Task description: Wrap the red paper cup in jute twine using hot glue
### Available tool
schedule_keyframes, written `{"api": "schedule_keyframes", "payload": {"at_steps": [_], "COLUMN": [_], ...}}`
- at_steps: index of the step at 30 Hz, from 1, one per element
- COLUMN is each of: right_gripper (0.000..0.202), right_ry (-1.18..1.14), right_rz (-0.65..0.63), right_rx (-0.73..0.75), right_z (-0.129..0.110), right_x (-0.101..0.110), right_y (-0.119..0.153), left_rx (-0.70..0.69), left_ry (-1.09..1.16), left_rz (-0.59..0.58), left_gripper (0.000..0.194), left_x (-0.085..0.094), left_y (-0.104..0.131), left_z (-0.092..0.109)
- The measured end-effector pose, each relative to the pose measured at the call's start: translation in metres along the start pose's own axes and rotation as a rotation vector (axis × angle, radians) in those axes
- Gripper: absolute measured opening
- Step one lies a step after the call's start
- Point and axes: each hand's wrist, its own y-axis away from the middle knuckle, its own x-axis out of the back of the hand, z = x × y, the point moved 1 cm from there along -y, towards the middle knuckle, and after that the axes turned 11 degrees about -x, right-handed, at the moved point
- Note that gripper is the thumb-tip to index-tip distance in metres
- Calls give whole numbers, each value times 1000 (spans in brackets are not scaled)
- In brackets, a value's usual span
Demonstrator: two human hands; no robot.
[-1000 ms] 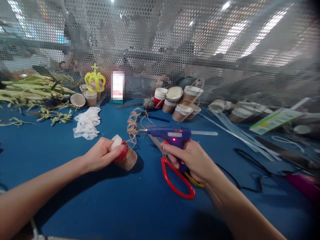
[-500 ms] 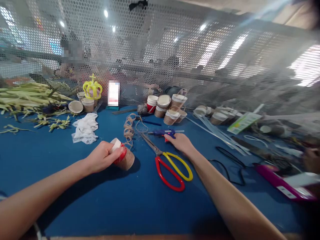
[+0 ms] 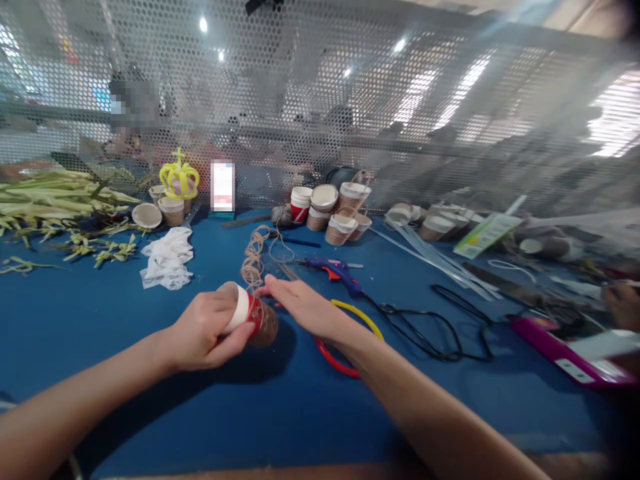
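1. Near the middle of the blue bench (image 3: 320,427), the left hand (image 3: 207,330) grasps a small cup (image 3: 263,323), fingers curled over its white rim and thumb against its side.
2. Raised just off the surface, the cup lies tipped, its open end towards the left hand and its base to the right; a red band runs between the white rim and the twine-wrapped lower part.
3. At the cup's far side, the right hand (image 3: 305,303) has its fingertips close to the twine (whether they pinch it, I cannot tell).
4. Beyond the cup, a loose tangle of twine (image 3: 254,257) stretches back across the bench, reaching down to the cup.
5. Partly hidden by the right hand and forearm are scissors (image 3: 367,319) with one yellow and one red handle.
6. Just past the right hand lies a blue glue gun (image 3: 340,272) with an orange trigger, its black cord (image 3: 420,337) looping to the right.
7. To the left, a crumpled white cloth (image 3: 167,257) sits near the bundled plant stalks (image 3: 60,197).
8. Towards the perforated screen (image 3: 280,100) stand more wrapped cups (image 3: 341,230), with clear strips (image 3: 435,257) to their right.
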Motion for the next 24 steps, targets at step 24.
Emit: {"api": "schedule_keyframes", "payload": {"at_steps": [24], "right_gripper": [19], "right_ry": [-681], "right_rz": [-21], "right_rx": [-227], "right_z": [-23], "right_x": [38], "right_y": [-98], "left_rx": [308], "left_ry": [541], "left_rz": [-214], "left_gripper": [34], "left_x": [-10], "left_y": [-5], "left_z": [18]}}
